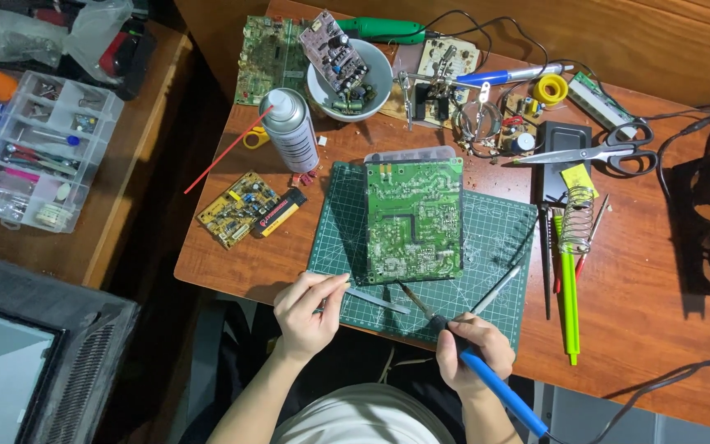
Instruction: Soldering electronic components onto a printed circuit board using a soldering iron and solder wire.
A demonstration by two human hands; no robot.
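From over the shoulder, the right hand (474, 349) is wrapped around a blue-handled soldering iron (486, 374), its tip at the near edge of the green circuit board (414, 218) lying on the cutting mat (495, 238). The left hand (306, 312) pinches tweezers (375, 298) just beside that edge. A spray can (289, 130) stands well behind.

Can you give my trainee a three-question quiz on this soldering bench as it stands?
1. True or false: the right hand holds a blue-handled soldering iron.
2. What lies under the green circuit board? A) a white bowl B) a green cutting mat C) a plastic organiser
3. What thin tool does the left hand pinch?

Key:
1. True.
2. B.
3. Metal tweezers, lying on the mat's near edge.
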